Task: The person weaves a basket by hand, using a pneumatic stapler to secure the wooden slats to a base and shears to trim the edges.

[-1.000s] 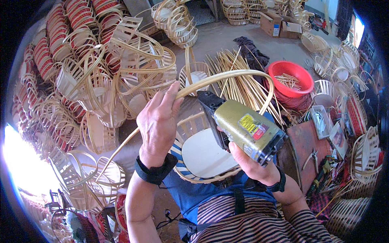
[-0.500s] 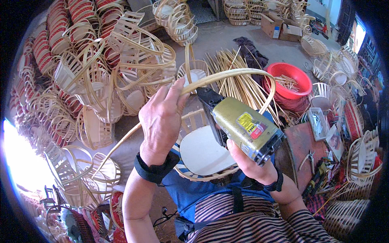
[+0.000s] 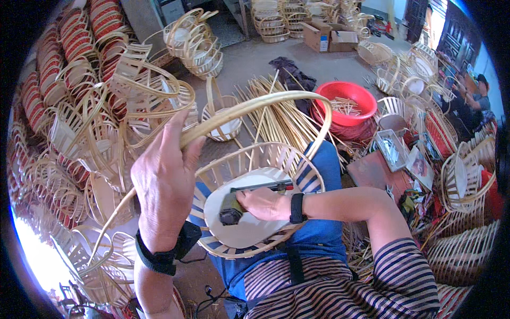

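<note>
A slatted wooden basket point(image 3: 212, 231) with a pale oval base rests on my lap. Over it arches a long bent cane strip point(image 3: 268, 100), whose right end comes down at the basket's right side. My left hand point(image 3: 163, 183) is closed around the strip left of the basket, and the loose end trails down to the lower left. Inside the basket, my right hand point(image 3: 267, 204) grips an olive-coloured staple gun point(image 3: 231, 210). The tool lies tilted over, low above the base, its black long part pointing to the right wall. My fingers and the wall partly hide its nose.
Finished-looking baskets point(image 3: 196, 48) stand in stacks at the left and back. Beyond my lap lie a bundle of cane sticks point(image 3: 281, 114) and a red basin point(image 3: 361, 98). On the right are a clear tray point(image 3: 391, 150) and more baskets. Another person point(image 3: 481, 98) sits far right.
My right hand has lowered the staple gun from above the basket's rim into the basket and turned it. My left hand still holds the strip. The view has shifted to the right.
</note>
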A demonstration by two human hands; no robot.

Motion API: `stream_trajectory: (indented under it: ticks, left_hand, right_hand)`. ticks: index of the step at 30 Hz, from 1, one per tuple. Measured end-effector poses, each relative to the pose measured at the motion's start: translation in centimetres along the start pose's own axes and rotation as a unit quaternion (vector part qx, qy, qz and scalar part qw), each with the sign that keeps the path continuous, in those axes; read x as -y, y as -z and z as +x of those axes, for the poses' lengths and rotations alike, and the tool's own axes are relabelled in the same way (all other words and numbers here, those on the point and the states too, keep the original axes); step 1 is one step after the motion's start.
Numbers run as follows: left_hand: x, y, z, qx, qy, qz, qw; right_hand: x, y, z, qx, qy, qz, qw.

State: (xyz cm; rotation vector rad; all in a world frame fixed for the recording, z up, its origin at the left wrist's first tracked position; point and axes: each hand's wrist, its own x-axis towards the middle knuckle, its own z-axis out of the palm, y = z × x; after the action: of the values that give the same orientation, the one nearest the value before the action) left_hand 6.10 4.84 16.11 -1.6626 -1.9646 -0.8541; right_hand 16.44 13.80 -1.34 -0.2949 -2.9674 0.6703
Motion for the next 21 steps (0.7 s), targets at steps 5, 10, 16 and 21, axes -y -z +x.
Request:
stream_trajectory:
  ticks: [5,10,16,21]
  left_hand:
    - [0.4,-0.5,-0.1,0.002,0.0,-0.001,1.0]
    - [1.5,-0.8,-0.1,-0.012,-0.008,-0.023,1.0]
    - [3.7,1.2,-0.7,0.049,-0.039,-0.02,0.998]
    - [4.7,0.0,-5.4,-0.036,0.163,-0.138,0.976]
  right_hand:
    - [0.7,1.5,-1.3,0.051,0.137,-0.091,0.985]
    - [6.5,14.6,-0.8,-0.309,0.299,-0.119,0.895]
    - [4.2,16.2,4.6,-0.273,0.192,-0.247,0.91]
    - [4.5,16.3,4.7,-0.302,0.218,-0.24,0.897]
